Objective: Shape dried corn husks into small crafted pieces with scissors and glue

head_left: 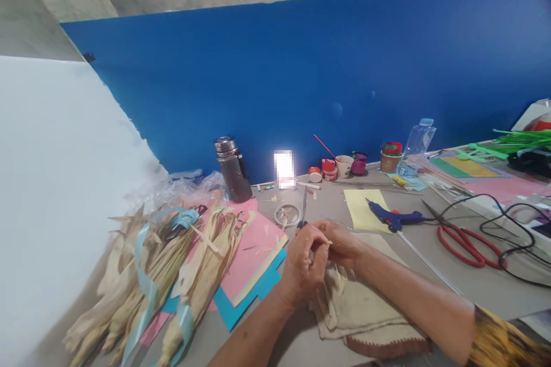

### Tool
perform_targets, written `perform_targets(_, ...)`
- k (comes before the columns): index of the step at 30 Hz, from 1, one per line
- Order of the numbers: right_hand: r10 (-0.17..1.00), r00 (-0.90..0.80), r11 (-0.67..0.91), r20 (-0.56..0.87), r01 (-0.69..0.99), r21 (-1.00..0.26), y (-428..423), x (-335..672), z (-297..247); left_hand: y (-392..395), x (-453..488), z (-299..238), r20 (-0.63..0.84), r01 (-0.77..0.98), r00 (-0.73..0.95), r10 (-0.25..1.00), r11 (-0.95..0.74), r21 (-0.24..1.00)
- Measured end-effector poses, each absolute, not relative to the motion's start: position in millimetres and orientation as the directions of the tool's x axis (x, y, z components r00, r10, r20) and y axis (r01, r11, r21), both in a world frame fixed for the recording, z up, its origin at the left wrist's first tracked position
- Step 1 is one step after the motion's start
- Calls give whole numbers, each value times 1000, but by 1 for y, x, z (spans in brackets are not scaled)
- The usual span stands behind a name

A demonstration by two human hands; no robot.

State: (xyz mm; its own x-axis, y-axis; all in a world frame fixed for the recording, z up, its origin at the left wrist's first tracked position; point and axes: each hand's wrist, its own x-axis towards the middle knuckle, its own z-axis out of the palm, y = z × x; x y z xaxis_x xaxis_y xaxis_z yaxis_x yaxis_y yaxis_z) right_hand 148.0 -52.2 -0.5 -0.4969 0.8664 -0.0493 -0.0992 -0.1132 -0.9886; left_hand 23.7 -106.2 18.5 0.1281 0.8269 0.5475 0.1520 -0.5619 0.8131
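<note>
Centre: left hand (303,266) and right hand (344,243) together, fingers curled shut, both pinching 1 thin pale strip (329,242) above cloth (365,309). Husks (172,264) at 9 o'clock. Judged: fine shaping step; next move needs steady 2-handed pinch.

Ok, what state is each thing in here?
left hand, pinched shut on husk strip
right hand, pinched shut on the same strip
flask, upright, lid on
water bottle, standing, cap on
glue gun, lying on its side
red scissors, lying flat
dried husks, piled on pink paper
</note>
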Motion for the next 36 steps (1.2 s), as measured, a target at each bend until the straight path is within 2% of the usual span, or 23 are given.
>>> perform_targets(3,839,-538,-220,-83,-197,-955,-50,146,0,-108,27,22,521,100,57,851,-525,846)
perform_targets(6,896,-438,-196,-69,-252,-948,-48,146,6,-101,24,29,431,-13,-95,897,-434,901)
perform_targets(9,951,-301,-161,-76,-267,-950,-47,150,11,-85,11,34,164,-252,-268,949,-233,939)
perform_targets(11,948,-312,-151,-58,-283,-947,-49,153,14,-74,1,36,8,-444,-211,978,-103,890)
perform_targets(13,921,-390,-128,-17,-261,-957,-53,154,14,-67,-5,36,-49,-542,-187,981,-61,838)
perform_targets(15,890,-457,-85,4,-174,-981,-57,153,14,-65,-9,38,-53,-579,-186,981,-65,813)
perform_targets(18,878,-477,32,30,-4,-999,-60,150,14,-67,-8,40,-33,-576,-196,980,-88,813)
perform_targets(21,862,-505,112,49,95,-989,-60,149,14,-70,-5,42,7,-557,-218,976,-131,820)
perform_targets(28,850,-526,128,20,170,-977,-64,147,18,-71,-4,40,73,-530,-251,965,-200,824)
perform_targets(36,858,-513,154,26,208,-966,-63,147,14,-69,-5,36,56,-503,-274,960,-193,842)
